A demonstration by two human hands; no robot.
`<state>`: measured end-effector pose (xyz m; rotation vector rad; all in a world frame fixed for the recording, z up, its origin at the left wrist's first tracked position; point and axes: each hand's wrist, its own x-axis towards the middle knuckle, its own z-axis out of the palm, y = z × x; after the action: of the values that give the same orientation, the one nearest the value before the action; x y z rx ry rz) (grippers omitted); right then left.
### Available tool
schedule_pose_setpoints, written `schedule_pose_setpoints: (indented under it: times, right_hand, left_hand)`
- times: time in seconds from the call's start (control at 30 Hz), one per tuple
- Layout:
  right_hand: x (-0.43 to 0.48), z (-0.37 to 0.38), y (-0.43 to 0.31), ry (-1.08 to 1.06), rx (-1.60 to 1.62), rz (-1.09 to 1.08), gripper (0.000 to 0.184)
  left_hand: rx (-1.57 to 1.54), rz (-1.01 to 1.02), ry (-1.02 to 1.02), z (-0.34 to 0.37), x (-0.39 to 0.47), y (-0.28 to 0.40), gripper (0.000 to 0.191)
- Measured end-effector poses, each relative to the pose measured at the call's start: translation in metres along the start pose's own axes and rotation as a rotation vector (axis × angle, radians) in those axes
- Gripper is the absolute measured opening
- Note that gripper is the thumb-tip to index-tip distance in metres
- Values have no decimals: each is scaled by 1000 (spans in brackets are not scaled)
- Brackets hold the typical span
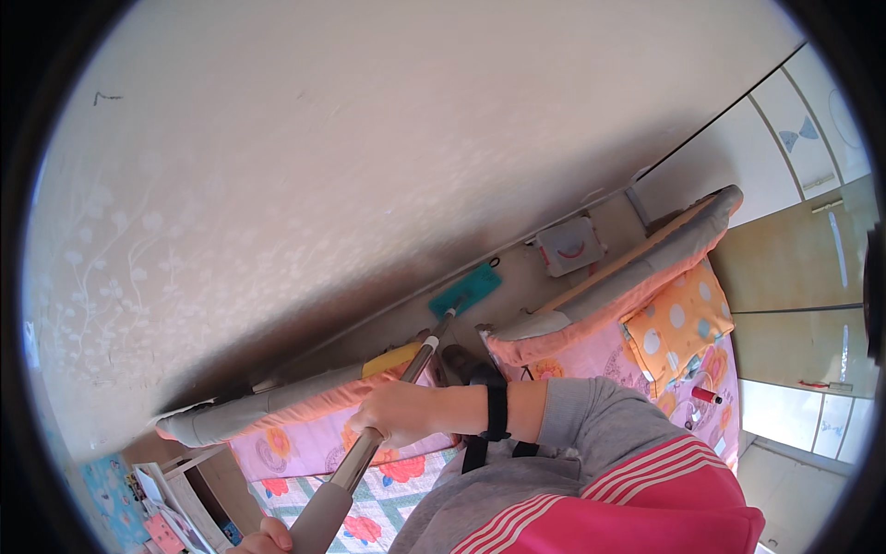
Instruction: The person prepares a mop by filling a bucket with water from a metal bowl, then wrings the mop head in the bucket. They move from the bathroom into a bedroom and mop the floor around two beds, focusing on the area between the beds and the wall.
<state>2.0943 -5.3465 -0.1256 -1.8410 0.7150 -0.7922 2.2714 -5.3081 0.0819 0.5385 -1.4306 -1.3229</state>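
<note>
My right hand, with a black strap around its forearm, is closed around the metal pole of a flat mop. At the bottom left edge my left hand is at the pole's grey grip and is partly cut off by the picture's rim. From my hands the pole slopes away to a flat teal mop head, which lies on the pale floor beside the wall's base. The mop head is left of a clear plastic box with a red handle. Below the pole's far part, a dark shoe is partly visible.
A pale wall runs along the floor strip. Grey and orange padded bed guards edge a bed with pink floral bedding and an orange dotted pillow. Cabinets stand at the right, a shelf unit at the lower left.
</note>
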Motion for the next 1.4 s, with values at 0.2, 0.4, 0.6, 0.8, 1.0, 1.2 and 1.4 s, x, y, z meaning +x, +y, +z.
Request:
schedule_pose_setpoints:
  times: [0.2, 0.4, 0.6, 0.8, 1.0, 1.2, 1.4]
  right_hand:
    - [0, 7, 19, 42, -44, 23, 11]
    - [5, 17, 32, -59, -127, 208, 10]
    - [-31, -20, 89, -125, -311, 528, 9]
    - [-89, -51, 115, 3, -530, 846, 35]
    - [-106, -58, 90, 383, -527, 788, 61]
    - [-91, -80, 71, 427, -682, 684, 26]
    - [-59, -76, 5, 373, -544, 685, 15]
  left_hand:
    - [2, -71, -233, -21, 1, -25, 25]
    - [13, -61, 14, -18, -5, -37, 23]
    - [-68, -221, -18, -45, -27, -132, 24]
    - [87, -416, -195, -17, -29, -208, 18]
    - [-118, -401, -55, 14, 9, -247, 22]
    - [-102, -242, -118, 54, 33, -209, 21]
    - [-155, -185, -128, 51, 69, -137, 22]
